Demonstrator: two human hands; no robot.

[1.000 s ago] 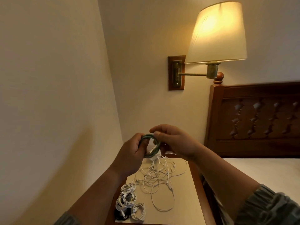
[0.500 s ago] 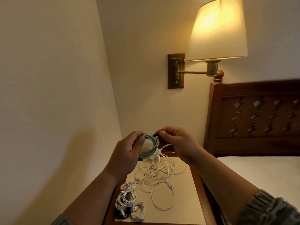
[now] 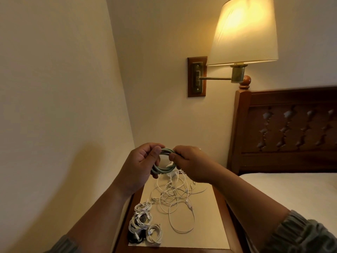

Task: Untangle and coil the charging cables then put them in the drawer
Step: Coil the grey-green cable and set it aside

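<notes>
Both hands hold a coiled green cable (image 3: 162, 170) in the air above the bedside table (image 3: 221, 201). My left hand (image 3: 141, 163) grips the coil's left side with thumb and fingers. My right hand (image 3: 190, 162) pinches the coil's upper right part. Below them a tangle of white cables (image 3: 175, 196) lies spread on the table's pale top. Several coiled white cables (image 3: 144, 222) sit in a cluster at the table's near left corner, with a dark coil (image 3: 133, 238) beside them. No drawer is visible.
A wall (image 3: 54, 106) runs close along the table's left side. A lit wall lamp (image 3: 244, 31) on a swing arm hangs above. The wooden headboard (image 3: 291, 128) and the bed's white mattress (image 3: 291, 190) are on the right.
The hands have come closer together on the green coil, and the right hand has shifted from the cable's end to pinching the coil itself. The view has tilted slightly.
</notes>
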